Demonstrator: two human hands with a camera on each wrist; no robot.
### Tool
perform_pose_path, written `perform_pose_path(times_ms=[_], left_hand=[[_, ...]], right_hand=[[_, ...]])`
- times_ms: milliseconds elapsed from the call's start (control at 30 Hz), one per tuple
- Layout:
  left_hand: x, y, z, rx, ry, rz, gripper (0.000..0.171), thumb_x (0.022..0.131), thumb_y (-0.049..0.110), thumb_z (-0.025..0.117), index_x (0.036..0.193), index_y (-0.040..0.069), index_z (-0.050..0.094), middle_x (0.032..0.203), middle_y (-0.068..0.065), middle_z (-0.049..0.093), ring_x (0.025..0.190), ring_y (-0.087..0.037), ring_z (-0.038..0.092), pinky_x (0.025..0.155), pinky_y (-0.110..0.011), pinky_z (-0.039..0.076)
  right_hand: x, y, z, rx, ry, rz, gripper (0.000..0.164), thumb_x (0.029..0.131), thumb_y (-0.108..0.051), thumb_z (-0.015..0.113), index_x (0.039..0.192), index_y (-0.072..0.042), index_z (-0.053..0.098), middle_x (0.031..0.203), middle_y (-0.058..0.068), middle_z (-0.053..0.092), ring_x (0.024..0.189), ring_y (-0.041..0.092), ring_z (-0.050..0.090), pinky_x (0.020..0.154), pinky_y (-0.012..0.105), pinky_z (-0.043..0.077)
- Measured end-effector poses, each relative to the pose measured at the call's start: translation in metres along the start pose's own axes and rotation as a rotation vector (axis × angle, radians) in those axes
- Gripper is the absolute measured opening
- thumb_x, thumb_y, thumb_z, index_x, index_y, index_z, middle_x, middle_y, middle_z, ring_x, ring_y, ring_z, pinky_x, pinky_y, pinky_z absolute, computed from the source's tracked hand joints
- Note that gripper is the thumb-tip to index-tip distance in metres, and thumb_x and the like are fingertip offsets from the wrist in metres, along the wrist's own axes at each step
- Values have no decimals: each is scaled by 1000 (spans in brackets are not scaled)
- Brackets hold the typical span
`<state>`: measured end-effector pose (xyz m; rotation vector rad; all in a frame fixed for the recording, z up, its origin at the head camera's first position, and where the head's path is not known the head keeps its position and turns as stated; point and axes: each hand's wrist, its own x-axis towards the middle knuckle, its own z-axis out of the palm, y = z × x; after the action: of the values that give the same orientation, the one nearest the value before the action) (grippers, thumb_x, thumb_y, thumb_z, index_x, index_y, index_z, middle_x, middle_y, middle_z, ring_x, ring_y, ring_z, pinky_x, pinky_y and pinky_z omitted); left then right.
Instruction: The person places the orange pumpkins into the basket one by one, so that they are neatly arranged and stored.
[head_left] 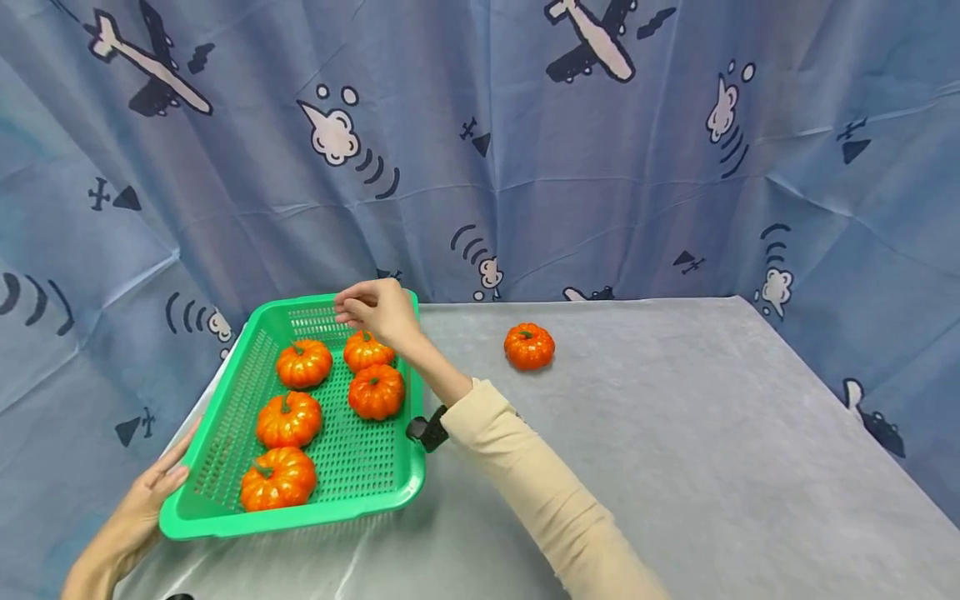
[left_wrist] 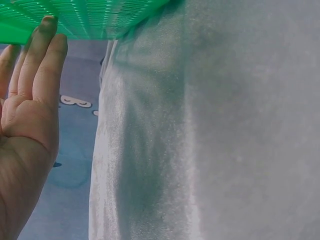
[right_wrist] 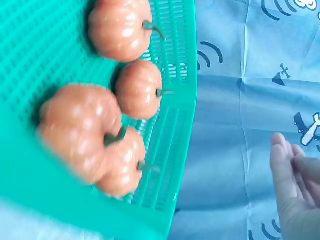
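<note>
A green plastic basket sits at the left of the table with several small orange pumpkins in it. My left hand is at the basket's left side, its thumb by the rim. In the left wrist view the left hand's fingers are fairly straight and touch the basket's underside or wall. Above the far right corner of the basket is my right hand, fingertips close together and nothing held. Just below it lies a pumpkin, partly hidden by the hand. Another pumpkin rests on the table outside the basket.
A grey cloth-covered table extends right of the basket. Behind it and at both sides hangs a blue curtain printed with aeroplanes. A black wrist device on the right arm is close to the basket's right rim.
</note>
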<state>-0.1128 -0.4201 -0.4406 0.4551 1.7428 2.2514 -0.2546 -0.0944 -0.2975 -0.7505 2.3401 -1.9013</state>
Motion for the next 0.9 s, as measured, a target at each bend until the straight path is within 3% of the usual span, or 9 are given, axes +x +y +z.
perform_pose_path(times_ms=[300,567,900], left_hand=[[0,-3,-2,-40,-33,31,60,105,3,18,144,44,38,113,-4,68,88,-21,70,74,-34,57],[2,-2,-4,-85,-64,20,60,105,3,17,144,44,38,120,-2,66,94,-22,69,76,-36,56],[3,-2,-6,-101,-73,-8,60,105,4,15,143,45,39,120,-4,66,93,-25,69,76,-38,56]], right_hand=[[-22,24,-32,-44,-155,-282,31,84,-4,72,114,2,68,111,15,68,105,17,65,89,24,53],[-51,42,-46,44,-226,-348,35,82,5,71,116,8,65,115,20,66,109,16,62,95,31,51],[-92,48,-52,91,-298,-415,44,79,4,74,122,8,61,123,18,63,119,17,57,98,41,48]])
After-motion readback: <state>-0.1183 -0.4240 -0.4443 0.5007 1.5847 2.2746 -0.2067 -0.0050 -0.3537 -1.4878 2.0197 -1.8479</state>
